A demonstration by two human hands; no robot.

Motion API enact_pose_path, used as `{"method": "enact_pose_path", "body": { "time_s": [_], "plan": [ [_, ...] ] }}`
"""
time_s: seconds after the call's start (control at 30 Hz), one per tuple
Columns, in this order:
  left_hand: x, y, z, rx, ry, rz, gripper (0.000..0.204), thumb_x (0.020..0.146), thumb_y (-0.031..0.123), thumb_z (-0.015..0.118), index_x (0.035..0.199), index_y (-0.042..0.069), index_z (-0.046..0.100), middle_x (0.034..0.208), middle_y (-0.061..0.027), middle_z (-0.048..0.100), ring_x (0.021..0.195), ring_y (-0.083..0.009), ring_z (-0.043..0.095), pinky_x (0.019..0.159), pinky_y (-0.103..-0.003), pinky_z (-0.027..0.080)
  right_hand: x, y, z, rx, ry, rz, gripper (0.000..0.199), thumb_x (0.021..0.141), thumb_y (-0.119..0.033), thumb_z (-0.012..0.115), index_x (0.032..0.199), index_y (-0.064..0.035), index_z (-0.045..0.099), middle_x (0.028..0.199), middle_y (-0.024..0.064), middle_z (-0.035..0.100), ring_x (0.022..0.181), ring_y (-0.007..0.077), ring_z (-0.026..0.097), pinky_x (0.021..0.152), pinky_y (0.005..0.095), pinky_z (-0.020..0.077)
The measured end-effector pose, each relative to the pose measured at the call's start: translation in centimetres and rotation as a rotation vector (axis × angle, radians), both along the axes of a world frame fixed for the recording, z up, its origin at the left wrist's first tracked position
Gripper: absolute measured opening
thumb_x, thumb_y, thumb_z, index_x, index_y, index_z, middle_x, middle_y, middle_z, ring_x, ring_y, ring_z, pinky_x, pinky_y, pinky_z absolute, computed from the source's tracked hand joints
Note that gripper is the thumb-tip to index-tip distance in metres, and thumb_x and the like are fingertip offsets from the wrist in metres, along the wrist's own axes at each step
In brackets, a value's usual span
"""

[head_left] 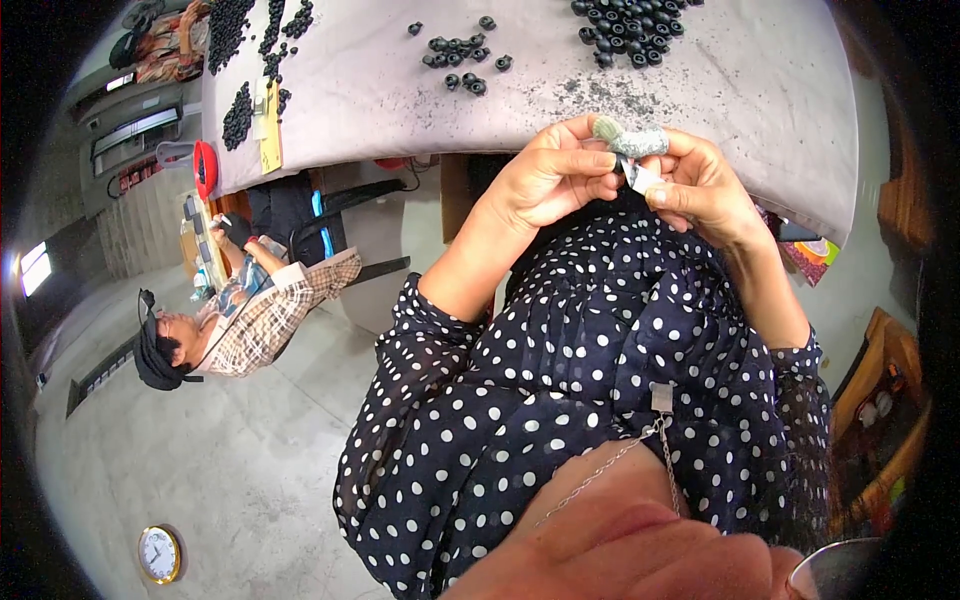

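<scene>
My left hand (560, 178) and my right hand (706, 185) meet at the table's near edge, fingers closed in pinches. Between the left fingertips is a small black part (624, 163), mostly covered by the fingers. The right thumb and fingers grip a small white flat piece (644, 180) that touches or nearly touches the black part; its exact kind is unclear. A greenish covering (606, 130) wraps a left fingertip, and a grey wrap (645, 142) covers a right finger. Beyond the hands, dark crumbs (610, 100) are scattered over the cloth.
On the cloth-covered table (360, 90) lie a loose group of round black parts (465, 52), a bigger pile (630, 28) and more heaps (237, 115) at left beside a yellow strip (271, 130). Another person (265, 310) sits at left. A round clock (160, 555) appears lower left.
</scene>
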State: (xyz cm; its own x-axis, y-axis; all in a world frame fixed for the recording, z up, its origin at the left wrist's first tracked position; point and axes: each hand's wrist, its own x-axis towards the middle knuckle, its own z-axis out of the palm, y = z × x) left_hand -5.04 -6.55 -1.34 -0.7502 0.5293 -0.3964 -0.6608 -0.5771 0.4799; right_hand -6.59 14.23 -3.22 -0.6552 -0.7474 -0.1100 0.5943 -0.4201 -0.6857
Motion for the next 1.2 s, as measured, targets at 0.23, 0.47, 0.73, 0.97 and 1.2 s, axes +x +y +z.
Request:
{"method": "enact_pose_path", "body": {
  "time_s": [0.23, 0.47, 0.73, 0.97, 1.2],
  "plan": [
    [0.3, -0.6, 1.7, -0.262, 0.014, 0.073, 0.019, 0.078, -0.002, 0.062, 0.096, 0.002, 0.058, 0.080, -0.0102, 0.064, 0.066, -0.0173, 0.064, 0.061, -0.028, 0.055, 0.7, -1.1, 0.0, 0.072, -0.072, -0.114, 0.031, 0.081, -0.005, 0.063, 0.110, 0.0026, 0.056, 0.073, -0.0004, 0.056, 0.048, 0.0024, 0.045, 0.039, 0.0142, 0.0347],
    [-4.4, -12.5, 3.8, -1.310, 0.641, 0.723, 0.016, 0.077, 0.000, 0.066, 0.093, 0.001, 0.063, 0.077, -0.0014, 0.063, 0.065, -0.0061, 0.056, 0.059, -0.020, 0.046, 0.6, -1.8, -0.2, 0.077, -0.050, -0.127, 0.028, 0.081, -0.007, 0.063, 0.107, -0.0001, 0.056, 0.070, -0.0001, 0.054, 0.048, 0.0034, 0.041, 0.039, 0.0159, 0.0326],
    [-7.7, -13.5, 2.1, -1.845, 0.836, 0.698, 0.020, 0.076, 0.006, 0.066, 0.096, 0.003, 0.064, 0.095, -0.0094, 0.056, 0.064, -0.0138, 0.057, 0.060, -0.024, 0.047, 0.5, -1.8, -0.3, 0.114, -0.079, -0.127, 0.025, 0.081, -0.005, 0.063, 0.105, -0.0006, 0.058, 0.070, 0.0006, 0.055, 0.048, 0.0040, 0.042, 0.039, 0.0168, 0.0328],
    [-15.9, -6.5, 3.3, -1.779, 1.248, 0.388, 0.019, 0.077, 0.012, 0.065, 0.093, 0.003, 0.064, 0.088, -0.0117, 0.063, 0.069, -0.0185, 0.061, 0.065, -0.030, 0.048, 0.7, -1.6, -0.5, 0.142, -0.080, -0.086, 0.031, 0.082, -0.003, 0.062, 0.112, 0.0005, 0.057, 0.075, 0.0001, 0.057, 0.048, 0.0037, 0.044, 0.042, 0.0160, 0.0348],
    [-21.9, -5.5, 0.1, -1.963, 1.094, 0.142, 0.021, 0.068, 0.017, 0.070, 0.081, 0.005, 0.061, 0.075, -0.0120, 0.063, 0.072, -0.0298, 0.061, 0.065, -0.039, 0.047, 0.4, -1.6, 0.3, 0.147, -0.073, -0.065, 0.031, 0.081, -0.002, 0.061, 0.112, 0.0018, 0.055, 0.079, 0.0012, 0.057, 0.052, 0.0041, 0.044, 0.041, 0.0166, 0.0340]
  ]
}}
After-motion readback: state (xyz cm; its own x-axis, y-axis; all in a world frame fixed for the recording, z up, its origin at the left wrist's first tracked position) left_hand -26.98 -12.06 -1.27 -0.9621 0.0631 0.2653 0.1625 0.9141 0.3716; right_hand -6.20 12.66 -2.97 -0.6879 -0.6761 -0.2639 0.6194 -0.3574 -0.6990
